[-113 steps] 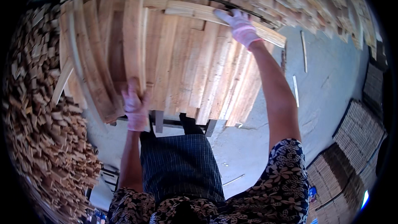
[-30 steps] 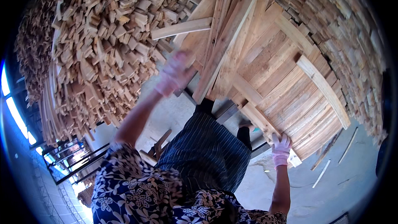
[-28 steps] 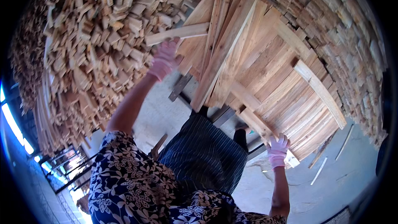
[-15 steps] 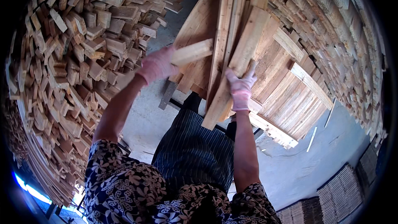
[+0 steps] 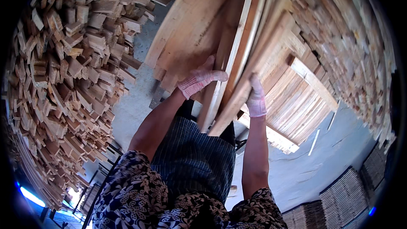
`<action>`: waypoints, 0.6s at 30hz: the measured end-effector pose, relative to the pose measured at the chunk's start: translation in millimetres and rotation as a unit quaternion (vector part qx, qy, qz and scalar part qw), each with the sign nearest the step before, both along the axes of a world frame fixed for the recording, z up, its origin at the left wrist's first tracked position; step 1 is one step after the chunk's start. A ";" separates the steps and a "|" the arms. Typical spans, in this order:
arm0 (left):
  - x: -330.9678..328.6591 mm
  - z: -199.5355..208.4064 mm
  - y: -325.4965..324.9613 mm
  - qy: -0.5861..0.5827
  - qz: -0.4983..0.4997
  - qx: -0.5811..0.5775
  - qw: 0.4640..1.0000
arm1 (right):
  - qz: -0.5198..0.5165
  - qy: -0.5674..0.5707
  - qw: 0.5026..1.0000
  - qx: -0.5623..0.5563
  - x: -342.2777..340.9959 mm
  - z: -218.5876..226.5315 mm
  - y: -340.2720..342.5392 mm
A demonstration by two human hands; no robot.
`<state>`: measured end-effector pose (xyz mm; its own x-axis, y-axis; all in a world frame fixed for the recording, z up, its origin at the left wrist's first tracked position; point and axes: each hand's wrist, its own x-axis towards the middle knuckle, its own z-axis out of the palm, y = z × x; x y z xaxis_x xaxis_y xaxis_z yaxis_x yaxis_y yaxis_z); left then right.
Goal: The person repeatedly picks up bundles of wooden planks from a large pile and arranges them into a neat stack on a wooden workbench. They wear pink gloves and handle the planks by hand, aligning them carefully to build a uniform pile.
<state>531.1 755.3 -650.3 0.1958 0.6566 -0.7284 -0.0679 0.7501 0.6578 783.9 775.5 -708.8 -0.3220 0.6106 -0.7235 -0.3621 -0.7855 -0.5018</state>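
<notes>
Both my hands wear pale pink knit gloves. Between them, several long wooden boards (image 5: 271, 44) stand bunched at a slant, their near ends by my striped apron. My left hand (image 5: 202, 78) is at the left side of the bunch, with a digit laid across a pale-edged board (image 5: 240, 29) and another pointing up along the boards. At the right side, my right hand (image 5: 257, 98) grips the outermost board, thumb up along it; its other fingers are hidden. Beneath the boards lies a broad wooden surface (image 5: 186, 25) of wide planks.
A slatted wooden panel (image 5: 296, 101) with crossbars lies to the right. Tall stacks of cut wood rise on the left (image 5: 76, 72) and far right (image 5: 339, 38). Ribbed dark stacks (image 5: 345, 197) stand on the floor at lower right.
My left hand has let go of the short piece of wood and moved right onto the boards. The long boards are drawn closer together and more upright on edge. The view has shifted slightly.
</notes>
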 end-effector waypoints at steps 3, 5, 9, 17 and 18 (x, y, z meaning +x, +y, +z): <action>41.6 -1.1 -17.4 0.040 0.072 0.038 0.996 | 0.051 -0.038 0.996 0.055 -21.8 44.0 -4.6; 71.0 -5.7 -23.8 0.029 0.078 0.060 0.995 | 0.118 -0.087 0.974 0.175 5.5 23.7 -8.1; 131.2 41.5 -59.0 0.016 0.114 0.085 0.990 | 0.012 -0.046 0.999 -0.002 49.9 82.4 -46.3; 265.7 26.7 -11.9 0.188 -0.075 0.048 0.978 | -0.177 -0.212 0.961 0.014 180.0 52.4 -68.8; 269.7 24.3 -10.0 0.189 -0.067 0.074 0.977 | -0.189 -0.234 0.954 -0.006 189.0 56.1 -63.1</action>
